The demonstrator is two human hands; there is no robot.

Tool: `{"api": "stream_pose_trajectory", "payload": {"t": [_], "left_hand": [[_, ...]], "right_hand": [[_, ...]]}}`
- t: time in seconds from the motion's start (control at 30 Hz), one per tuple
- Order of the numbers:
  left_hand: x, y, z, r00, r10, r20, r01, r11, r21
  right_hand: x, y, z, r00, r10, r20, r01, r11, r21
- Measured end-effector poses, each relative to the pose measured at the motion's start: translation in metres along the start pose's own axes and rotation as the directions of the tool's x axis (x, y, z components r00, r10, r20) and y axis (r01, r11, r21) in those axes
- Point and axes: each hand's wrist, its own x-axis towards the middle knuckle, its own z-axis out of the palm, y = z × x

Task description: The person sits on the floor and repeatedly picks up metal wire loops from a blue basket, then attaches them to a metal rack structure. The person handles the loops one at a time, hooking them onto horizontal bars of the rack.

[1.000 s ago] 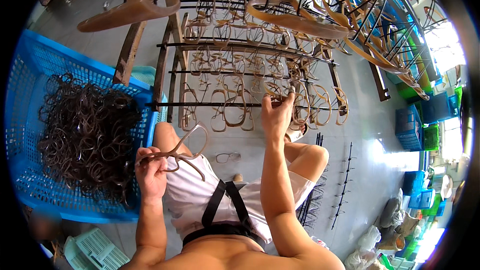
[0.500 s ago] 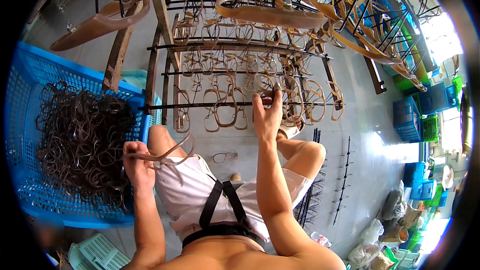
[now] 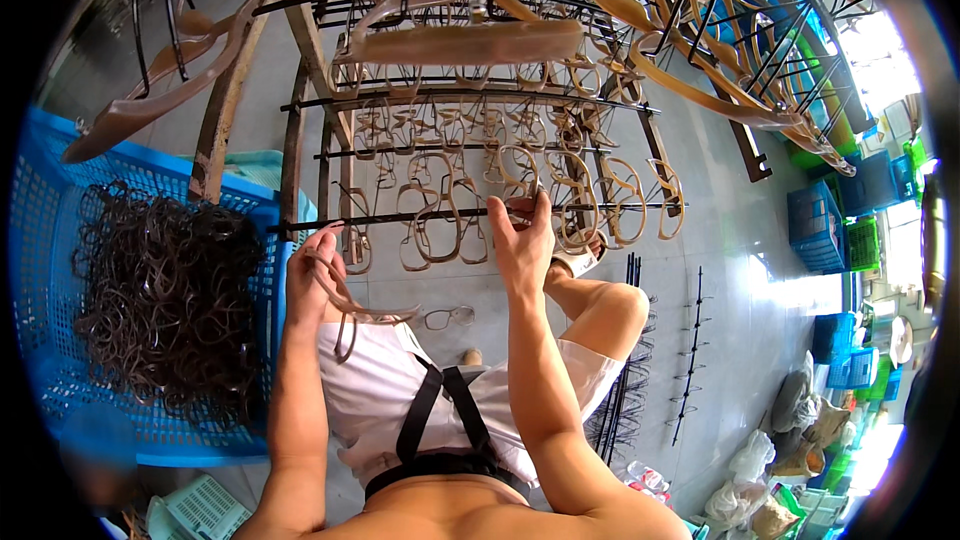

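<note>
While the left hand (image 3: 312, 285) keeps gripping spare eyeglass frames (image 3: 350, 312), the right hand (image 3: 525, 245), raised since a second ago, pinches a frame (image 3: 520, 175) onto the rack rod (image 3: 400, 217).

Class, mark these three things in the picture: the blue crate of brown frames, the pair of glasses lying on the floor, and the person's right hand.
blue crate (image 3: 45, 240): head view, on its left wall.
glasses (image 3: 449, 317): head view, on the lenses.
right hand (image 3: 522, 245): head view, on the middle of the hand.

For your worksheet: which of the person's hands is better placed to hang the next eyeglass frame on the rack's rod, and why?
Right. The right hand is already raised at the rod among the hung frames, while the left hand, lower, holds spare frames.
</note>
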Motion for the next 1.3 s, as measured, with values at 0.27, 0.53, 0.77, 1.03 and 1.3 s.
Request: {"api": "stream_pose_trajectory", "payload": {"t": [0.27, 0.53, 0.77, 1.03, 1.3], "left_hand": [[-0.012, 0.008, 0.017, 0.944, 0.166, -0.285, -0.064, 0.94, 0.336], [-0.058, 0.052, 0.101, 0.849, -0.003, 0.529, 0.164, 0.952, -0.257], [-0.035, 0.027, 0.189, 0.989, -0.118, 0.086, 0.133, 0.969, -0.208], [-0.011, 0.021, 0.212, 0.975, -0.197, -0.106, 0.175, 0.967, -0.187], [0.012, 0.008, 0.217, 0.948, -0.226, -0.224, 0.118, 0.904, -0.411]], "right_hand": [[0.0, -0.006, -0.001, 0.999, 0.032, 0.022, -0.033, 0.999, 0.042], [-0.014, -0.001, -0.006, 0.997, 0.038, 0.065, -0.052, 0.972, 0.228], [-0.011, 0.016, -0.01, 0.985, -0.108, 0.136, 0.069, 0.962, 0.263], [-0.002, 0.048, 0.003, 0.928, -0.011, 0.372, -0.293, 0.595, 0.748], [0.006, 0.028, -0.001, 0.962, 0.105, 0.252, -0.238, 0.774, 0.586]]}}
